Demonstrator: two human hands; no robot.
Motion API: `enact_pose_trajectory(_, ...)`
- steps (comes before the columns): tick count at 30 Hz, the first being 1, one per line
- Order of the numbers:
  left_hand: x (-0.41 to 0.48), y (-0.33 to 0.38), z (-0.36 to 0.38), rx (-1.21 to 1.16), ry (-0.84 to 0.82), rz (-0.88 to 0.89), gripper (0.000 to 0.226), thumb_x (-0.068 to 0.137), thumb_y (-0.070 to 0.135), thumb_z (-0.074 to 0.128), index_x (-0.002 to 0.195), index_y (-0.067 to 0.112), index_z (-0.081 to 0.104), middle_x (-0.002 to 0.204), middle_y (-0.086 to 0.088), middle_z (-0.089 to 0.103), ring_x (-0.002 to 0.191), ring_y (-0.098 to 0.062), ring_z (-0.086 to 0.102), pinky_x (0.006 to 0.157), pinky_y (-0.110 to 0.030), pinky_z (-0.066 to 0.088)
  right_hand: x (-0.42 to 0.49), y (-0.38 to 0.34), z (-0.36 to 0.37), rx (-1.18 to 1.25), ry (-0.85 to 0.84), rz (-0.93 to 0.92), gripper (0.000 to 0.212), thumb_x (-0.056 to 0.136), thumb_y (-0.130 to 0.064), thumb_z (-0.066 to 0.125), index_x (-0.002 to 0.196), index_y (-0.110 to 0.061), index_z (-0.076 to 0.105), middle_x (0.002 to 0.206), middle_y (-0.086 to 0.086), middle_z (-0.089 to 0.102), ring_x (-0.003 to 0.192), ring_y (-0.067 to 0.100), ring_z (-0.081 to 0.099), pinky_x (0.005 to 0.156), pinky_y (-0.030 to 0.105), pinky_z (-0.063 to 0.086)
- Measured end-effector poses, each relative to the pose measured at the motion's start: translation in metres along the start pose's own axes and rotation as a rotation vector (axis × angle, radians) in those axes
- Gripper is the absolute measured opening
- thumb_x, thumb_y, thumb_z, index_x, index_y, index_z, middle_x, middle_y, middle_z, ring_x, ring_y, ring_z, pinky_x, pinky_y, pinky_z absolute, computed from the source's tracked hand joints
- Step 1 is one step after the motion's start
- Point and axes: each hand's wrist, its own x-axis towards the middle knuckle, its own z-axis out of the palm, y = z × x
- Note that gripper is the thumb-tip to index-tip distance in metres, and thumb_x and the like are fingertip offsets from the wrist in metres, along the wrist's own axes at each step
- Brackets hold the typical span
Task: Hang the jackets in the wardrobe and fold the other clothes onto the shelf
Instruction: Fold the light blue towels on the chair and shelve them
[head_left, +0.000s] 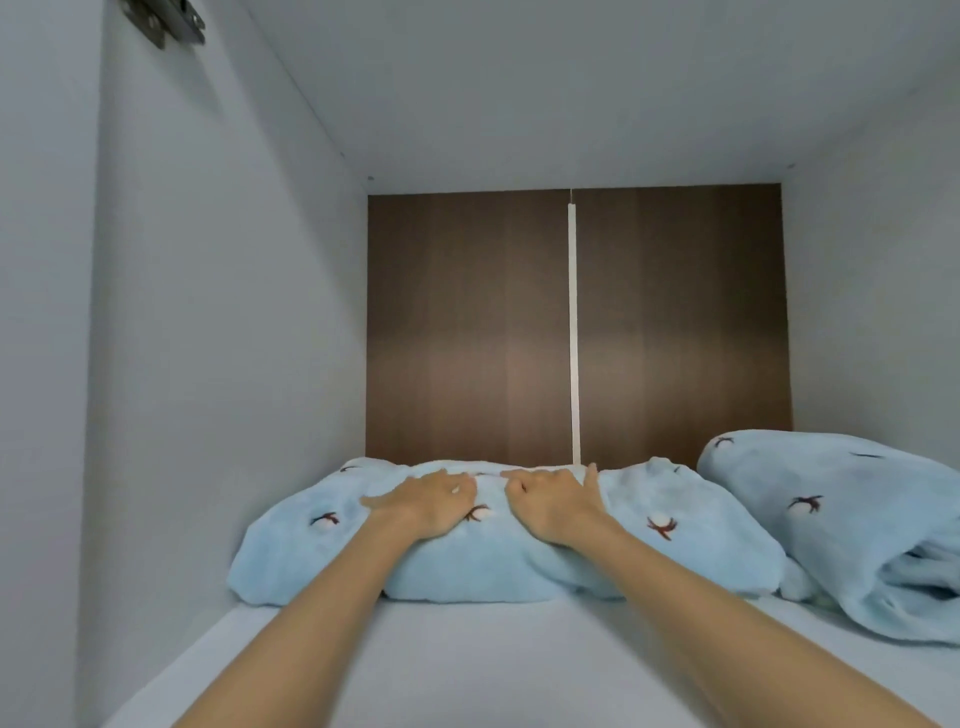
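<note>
Both hands on a folded blue fleece bundle (519, 566), mid-shelf, near the back.
Bundle sits on the white shelf (467, 654), left of centre; second bundle (841, 525) of the same fleece lies just beside it on the right, seemingly touching at the lower corner. Left hand (431, 501) rests palm-down on top, fingers fairly straight, pressing. Right hand (550, 506) has fingers curled into the pile, thumb out, gripping the fleece. Judgement: light, thick, soft, springy; puffs back up and loses its fold if lifted by one edge. No fragility, little slip on the pile itself, but likely slides easily on the smooth shelf. Best held from both ends or pushed flat from above, palms spread.
</note>
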Motion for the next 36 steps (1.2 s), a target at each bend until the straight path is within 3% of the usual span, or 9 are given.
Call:
enact_pose_trajectory(2, 0.000, -0.012, 0.000, -0.001, -0.016, -0.051, 0.066, 0.094, 0.067, 0.010, 0.152, 0.037, 0.021, 0.161, 0.006, 0.015, 0.148, -0.026, 0.013, 0.117, -0.054, 0.009, 0.000, 0.010, -0.006, 0.032, -0.084, 0.065, 0.057, 0.096, -0.056, 0.009, 0.142, -0.042, 0.038, 0.153, -0.006, 0.036, 0.142, 0.031, 0.026, 0.112, 0.066, -0.003)
enact_pose_trajectory(5, -0.008, -0.033, -0.001, 0.076, -0.019, -0.145, 0.068, 0.086, 0.075, 0.000, 0.148, 0.051, 0.013, 0.161, 0.008, 0.013, 0.148, -0.028, 0.009, 0.115, -0.058, -0.007, -0.009, 0.042, -0.017, 0.146, -0.171, 0.209, 0.070, 0.085, -0.079, 0.009, 0.146, -0.049, 0.027, 0.158, -0.009, 0.024, 0.145, 0.032, 0.022, 0.114, 0.062, 0.002)
enact_pose_trajectory(8, -0.016, -0.056, -0.003, 0.113, 0.008, -0.227, 0.067, 0.083, 0.077, -0.002, 0.146, 0.056, 0.009, 0.162, 0.009, 0.005, 0.149, -0.020, -0.002, 0.111, -0.061, -0.014, -0.021, 0.069, -0.023, 0.107, -0.189, 0.334, 0.081, 0.075, -0.087, 0.004, 0.147, -0.053, 0.020, 0.159, -0.011, 0.021, 0.147, 0.031, 0.015, 0.116, 0.059, 0.002)
enact_pose_trajectory(11, -0.023, -0.064, -0.005, 0.109, 0.019, -0.242, 0.064, 0.088, 0.073, 0.001, 0.147, 0.053, 0.011, 0.162, 0.009, 0.002, 0.149, -0.020, -0.008, 0.115, -0.057, -0.009, -0.028, 0.075, -0.019, 0.067, -0.124, 0.370, 0.080, 0.079, -0.083, 0.000, 0.147, -0.050, 0.025, 0.159, -0.008, 0.024, 0.148, 0.035, 0.010, 0.111, 0.063, -0.007)
enact_pose_trajectory(13, -0.028, -0.060, -0.008, 0.097, 0.026, -0.239, 0.061, 0.092, 0.068, 0.003, 0.148, 0.050, 0.015, 0.162, 0.005, 0.006, 0.149, -0.022, -0.005, 0.116, -0.057, -0.006, -0.033, 0.073, -0.019, 0.070, -0.073, 0.336, 0.073, 0.086, -0.076, 0.002, 0.146, -0.046, 0.032, 0.155, -0.003, 0.033, 0.145, 0.034, 0.019, 0.113, 0.061, -0.003)
enact_pose_trajectory(18, -0.036, -0.037, -0.032, 0.037, 0.243, -0.175, 0.054, 0.100, 0.052, 0.021, 0.152, 0.036, 0.021, 0.153, -0.004, 0.037, 0.139, -0.029, 0.033, 0.114, -0.053, 0.023, -0.048, 0.065, -0.039, 0.135, 0.206, 0.211, 0.045, 0.098, -0.052, 0.031, 0.134, -0.033, 0.050, 0.134, 0.001, 0.058, 0.125, 0.027, 0.048, 0.103, 0.045, 0.038)
enact_pose_trajectory(20, -0.047, -0.019, -0.039, 0.015, 0.352, -0.077, 0.053, 0.101, 0.047, 0.028, 0.152, 0.031, 0.024, 0.145, -0.005, 0.046, 0.132, -0.031, 0.043, 0.109, -0.050, 0.033, -0.058, 0.056, -0.050, 0.139, 0.296, 0.130, 0.039, 0.099, -0.044, 0.037, 0.132, -0.030, 0.052, 0.130, 0.001, 0.060, 0.121, 0.028, 0.051, 0.098, 0.044, 0.043)
enact_pose_trajectory(28, -0.136, 0.054, -0.044, 0.019, 0.600, 0.239, 0.045, 0.099, 0.034, 0.041, 0.144, 0.030, 0.041, 0.138, 0.000, 0.054, 0.118, -0.024, 0.055, 0.104, -0.044, 0.038, -0.146, 0.035, -0.097, 0.164, 0.463, -0.057, 0.035, 0.099, -0.037, 0.043, 0.132, -0.029, 0.053, 0.126, -0.001, 0.061, 0.114, 0.025, 0.055, 0.090, 0.042, 0.048)
enact_pose_trajectory(36, -0.269, 0.114, -0.001, -0.115, 0.670, 0.336, 0.041, 0.097, 0.031, 0.046, 0.138, 0.027, 0.050, 0.134, 0.003, 0.059, 0.120, -0.020, 0.054, 0.099, -0.033, 0.039, -0.297, 0.063, -0.106, 0.141, 0.435, -0.118, 0.035, 0.099, -0.037, 0.044, 0.132, -0.031, 0.053, 0.127, -0.004, 0.061, 0.108, 0.022, 0.057, 0.082, 0.036, 0.046)
